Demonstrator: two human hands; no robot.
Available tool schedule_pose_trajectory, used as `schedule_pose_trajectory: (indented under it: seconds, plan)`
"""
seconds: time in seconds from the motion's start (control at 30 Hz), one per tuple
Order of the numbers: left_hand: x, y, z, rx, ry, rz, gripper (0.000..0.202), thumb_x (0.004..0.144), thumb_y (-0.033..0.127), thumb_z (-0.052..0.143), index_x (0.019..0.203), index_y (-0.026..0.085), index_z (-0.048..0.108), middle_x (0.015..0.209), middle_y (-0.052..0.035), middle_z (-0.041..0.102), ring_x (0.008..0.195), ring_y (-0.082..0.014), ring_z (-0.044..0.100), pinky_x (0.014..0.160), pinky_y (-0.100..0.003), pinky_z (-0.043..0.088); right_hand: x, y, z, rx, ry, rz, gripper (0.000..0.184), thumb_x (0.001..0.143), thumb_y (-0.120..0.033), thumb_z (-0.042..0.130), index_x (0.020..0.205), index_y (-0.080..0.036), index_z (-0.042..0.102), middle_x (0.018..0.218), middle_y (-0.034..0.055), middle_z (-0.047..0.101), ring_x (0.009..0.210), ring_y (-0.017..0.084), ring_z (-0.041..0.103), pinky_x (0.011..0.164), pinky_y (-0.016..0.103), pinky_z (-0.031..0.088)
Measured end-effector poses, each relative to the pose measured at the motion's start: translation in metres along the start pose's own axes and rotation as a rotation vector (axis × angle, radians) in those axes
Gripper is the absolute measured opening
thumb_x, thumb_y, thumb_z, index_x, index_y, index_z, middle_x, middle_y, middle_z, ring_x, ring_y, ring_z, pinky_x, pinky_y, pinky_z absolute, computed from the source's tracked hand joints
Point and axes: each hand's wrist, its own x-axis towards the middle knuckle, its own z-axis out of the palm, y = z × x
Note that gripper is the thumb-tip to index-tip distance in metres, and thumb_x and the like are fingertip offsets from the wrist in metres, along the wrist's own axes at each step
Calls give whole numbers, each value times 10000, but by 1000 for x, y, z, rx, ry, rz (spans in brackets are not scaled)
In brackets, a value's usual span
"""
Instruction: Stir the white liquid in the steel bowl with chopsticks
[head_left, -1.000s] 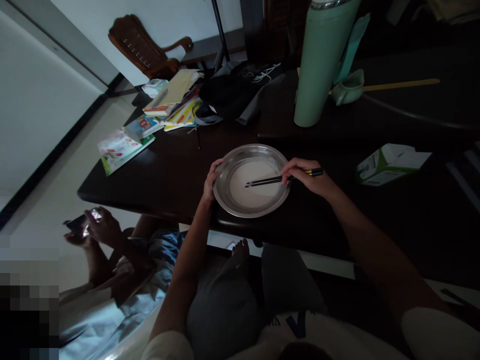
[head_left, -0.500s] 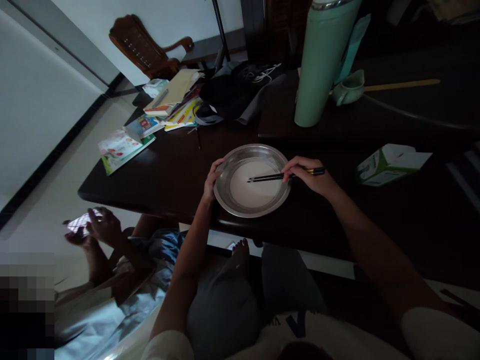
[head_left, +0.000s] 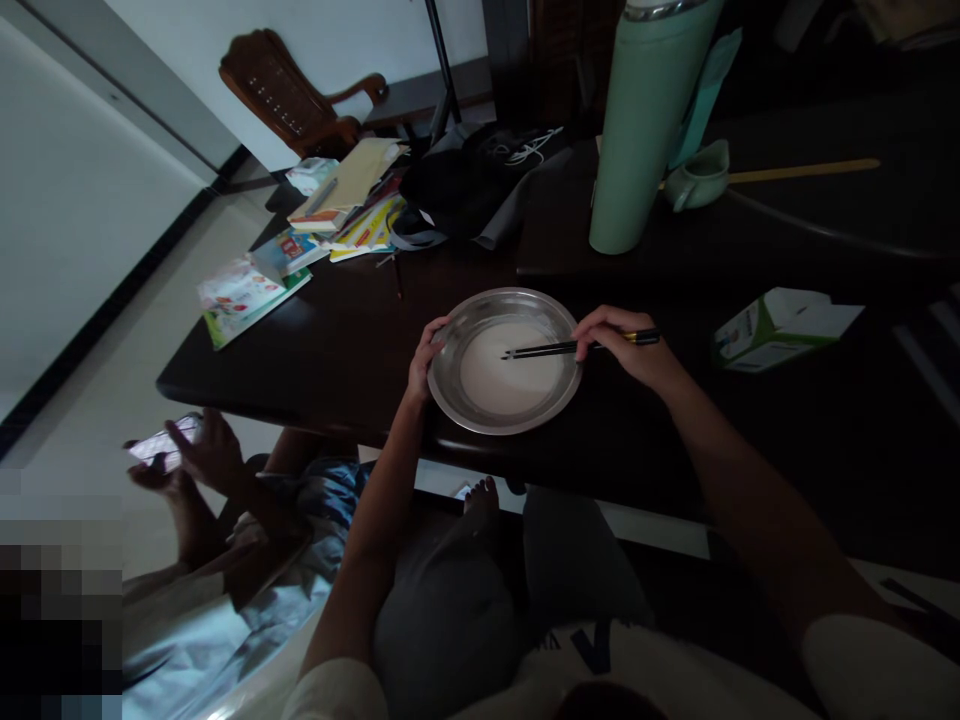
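Note:
A wide metal bowl (head_left: 452, 388) stands on the dark table (head_left: 330, 350), near its front edge, with a milky white liquid (head_left: 517, 385) in it. My left hand (head_left: 426, 360) is closed on the bowl's left rim, thumb towards the inside. In my right hand (head_left: 619, 340) is a pair of black chopsticks (head_left: 544, 350) with gold-banded ends, held over the right rim. Their tips point left over the middle of the liquid; whether they dip below its surface I cannot tell.
Beyond the bowl stands a tall green flask (head_left: 641, 140), beside a small green pitcher (head_left: 699, 180). An open carton (head_left: 780, 330) lies at the right. Books (head_left: 247, 290) and a black bag (head_left: 457, 190) lie at the back left. A person (head_left: 210, 460) sits left, holding a phone.
My right hand and the chopsticks have shifted slightly to the right and up, their tips moving with them. The bowl and my left hand stay put.

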Motion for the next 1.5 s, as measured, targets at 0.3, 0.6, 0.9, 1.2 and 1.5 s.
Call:
schedule_pose_trajectory:
  seconds: [0.3,0.6,0.9,1.2,1.5]
  plan:
    - [0,-1,-1,16,-7,1,425,783,475,659,1150,264,624,1197,-54,639,1164,-292,595,951,-394,492,-1,-1,7,34,-117,32,167,888,-192,553,833,-209,709,679,-1,728,677,153,694,695,310,537]
    - [-1,0,0,-2,14,-20,398,777,433,665,1140,272,644,1192,-42,650,1141,-281,608,932,-391,509,-2,-1,1,83,-48,5,194,880,-145,538,786,-208,695,566,-30,659,551,129,640,639,299,523]
    - [1,-2,-1,-5,0,-4,401,790,450,667,1146,268,637,1204,-52,652,1167,-295,600,955,-399,493,-1,-1,-2,23,4,-4,195,888,-147,540,796,-212,699,600,-20,677,603,140,660,688,312,532]
    - [0,-3,-3,13,-22,14,437,803,470,649,1178,249,614,1216,-48,634,1142,-273,602,966,-369,473,-2,2,6,27,-120,12,179,902,-179,548,844,-210,714,708,3,735,704,153,696,706,304,532]
    - [1,-4,-4,10,-12,5,391,808,449,649,1156,271,637,1224,-35,644,1141,-272,613,939,-374,505,-2,1,2,81,-60,14,196,883,-132,532,802,-201,696,596,-24,670,583,131,649,649,299,520]
